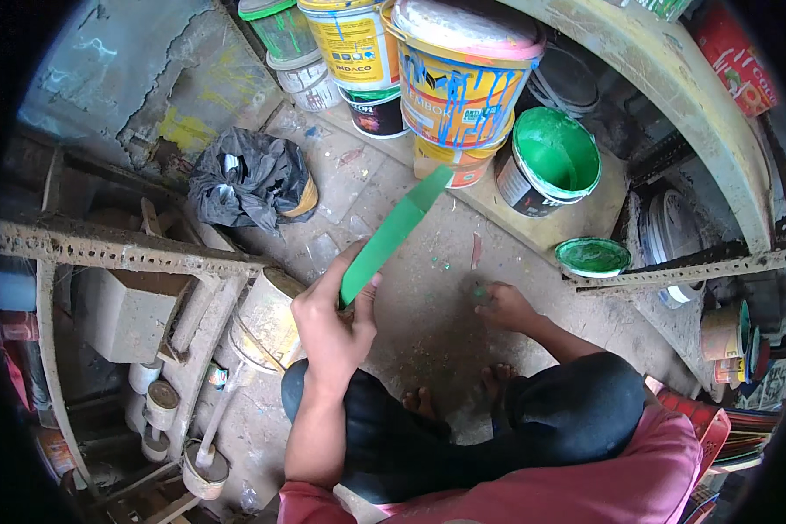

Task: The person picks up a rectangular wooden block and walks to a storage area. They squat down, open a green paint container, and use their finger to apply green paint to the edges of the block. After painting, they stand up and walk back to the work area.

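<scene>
My left hand (336, 319) is raised in the middle of the view, its fingers wrapped round the lower end of a flat green slat (389, 240). The slat tilts up and to the right, and a bend or bevel shows near its far tip. To the right, my right hand (505, 307) hangs low over the floor with its fingers curled together. A small green spot shows at those fingertips; whether it is paint or a held thing is unclear. Ahead of the hands stands an open bucket (553, 157), coated inside with green paint, with a green-smeared lid (593, 256) near it.
Stacked paint buckets (463, 83) stand at the back. A black plastic bag (246, 179) covers a container at the left. A dusty metal rack (131, 253) borders the left side; another shelf edge (681, 272) runs along the right. A dark red sliver (476, 251) lies on the floor.
</scene>
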Demonstrator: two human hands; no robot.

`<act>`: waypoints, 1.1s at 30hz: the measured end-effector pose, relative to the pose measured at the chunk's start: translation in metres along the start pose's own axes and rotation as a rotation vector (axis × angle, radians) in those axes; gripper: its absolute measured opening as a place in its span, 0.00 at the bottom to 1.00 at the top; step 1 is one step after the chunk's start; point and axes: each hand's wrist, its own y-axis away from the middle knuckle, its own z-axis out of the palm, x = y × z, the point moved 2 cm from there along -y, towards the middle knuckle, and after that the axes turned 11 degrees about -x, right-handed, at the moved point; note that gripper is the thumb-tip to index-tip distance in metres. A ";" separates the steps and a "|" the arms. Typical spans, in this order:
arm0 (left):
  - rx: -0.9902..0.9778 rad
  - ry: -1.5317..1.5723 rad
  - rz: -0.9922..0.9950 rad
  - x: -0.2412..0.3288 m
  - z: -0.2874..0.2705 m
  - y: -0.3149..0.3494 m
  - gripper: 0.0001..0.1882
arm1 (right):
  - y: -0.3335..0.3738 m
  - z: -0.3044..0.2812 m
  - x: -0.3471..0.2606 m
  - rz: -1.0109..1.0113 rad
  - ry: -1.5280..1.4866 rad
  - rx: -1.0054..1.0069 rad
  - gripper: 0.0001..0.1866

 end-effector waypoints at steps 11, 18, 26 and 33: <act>-0.091 -0.330 -0.066 -0.011 0.006 -0.001 0.17 | 0.064 0.011 0.034 0.125 -0.574 0.857 0.11; -0.213 -0.334 -0.075 -0.010 0.016 -0.001 0.14 | 0.090 0.002 0.059 0.071 -0.811 1.249 0.15; -0.205 -0.291 0.031 -0.016 0.022 -0.003 0.16 | 0.077 -0.032 0.051 0.046 -1.087 1.472 0.18; -0.236 -0.238 -0.038 -0.012 0.021 0.000 0.18 | 0.074 -0.059 0.045 0.056 -0.945 1.580 0.19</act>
